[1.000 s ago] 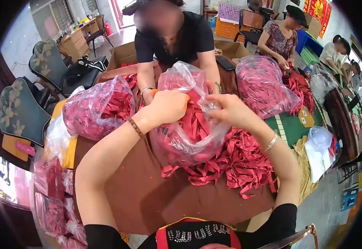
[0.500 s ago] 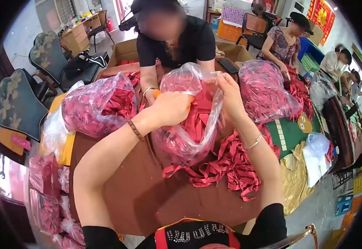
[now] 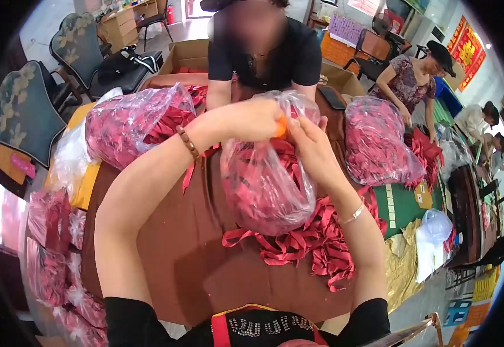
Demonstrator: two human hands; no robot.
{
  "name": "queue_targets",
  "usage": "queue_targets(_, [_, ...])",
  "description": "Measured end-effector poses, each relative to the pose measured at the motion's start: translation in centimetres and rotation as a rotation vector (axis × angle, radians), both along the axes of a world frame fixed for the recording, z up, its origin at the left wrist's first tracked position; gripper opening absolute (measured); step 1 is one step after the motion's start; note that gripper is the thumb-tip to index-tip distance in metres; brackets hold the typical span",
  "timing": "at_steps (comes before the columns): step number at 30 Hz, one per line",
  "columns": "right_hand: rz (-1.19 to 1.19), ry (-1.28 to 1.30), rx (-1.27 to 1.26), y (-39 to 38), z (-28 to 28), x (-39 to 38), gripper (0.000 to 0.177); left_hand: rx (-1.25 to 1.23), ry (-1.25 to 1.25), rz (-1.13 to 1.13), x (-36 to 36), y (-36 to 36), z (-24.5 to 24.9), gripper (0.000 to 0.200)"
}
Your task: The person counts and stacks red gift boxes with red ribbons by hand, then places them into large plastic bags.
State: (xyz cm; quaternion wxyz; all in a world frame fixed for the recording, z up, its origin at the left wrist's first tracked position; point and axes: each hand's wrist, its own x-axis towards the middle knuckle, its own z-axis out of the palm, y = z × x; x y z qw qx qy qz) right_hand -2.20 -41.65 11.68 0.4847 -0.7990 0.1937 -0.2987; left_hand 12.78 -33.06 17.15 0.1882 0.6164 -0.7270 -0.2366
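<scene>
Ribbon fills the clear bag (image 3: 269, 191), which you hold upright by its neck over the middle of the counter (image 3: 194, 272). Its bottom seems to rest by the loose ribbons (image 3: 321, 243) toward the right edge, likely so the load settles while you gather the mouth. Your left hand (image 3: 252, 118) keeps a closed grip on the bunched plastic, and your right hand (image 3: 312, 147) pinches it just beside. An orange piece (image 3: 281, 124) shows between them, too hidden to identify. Whether the neck is tied cannot be made out.

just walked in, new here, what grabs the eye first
A clear plastic bag stuffed with red ribbons dominates the centre, its neck gathered by the left hand and right hand. Loose red ribbon strips sprawl beside it on the brown table, flanked by a left stuffed bag and a right stuffed bag.
</scene>
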Motion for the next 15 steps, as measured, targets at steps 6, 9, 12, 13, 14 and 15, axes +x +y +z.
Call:
queue_targets(6, [-0.019, 0.134, -0.22, 1.0, 0.2, -0.8, 0.022, -0.032, 0.051, 0.087, 0.9, 1.2, 2.3, 0.026])
queue_targets(9, [-0.016, 0.123, -0.356, 0.6, 0.1, -1.1, 0.019, -0.274, 0.37, 0.095, 1.3, 2.1, 1.9, 0.047])
queue_targets(12, [-0.042, 0.1, -0.209, 0.3, -1.0, -0.9, 0.016, -0.408, 0.602, 0.404, 0.2, 4.1, 0.6, 0.076])
queue_targets(13, [-0.057, 0.029, -0.247, 0.3, -1.3, -0.6, 0.023, -0.353, 0.487, 0.45, -0.2, 4.0, -1.0, 0.085])
queue_targets(14, [-0.071, -0.043, -0.284, 0.3, -1.4, -0.5, 0.03, -0.299, 0.37, 0.497, -0.3, 3.8, -2.8, 0.093])
queue_targets(15, [-0.072, -0.046, -0.282, 0.3, -1.4, -0.5, 0.03, -0.444, 0.188, 0.515, -0.5, 2.6, -5.4, 0.075])
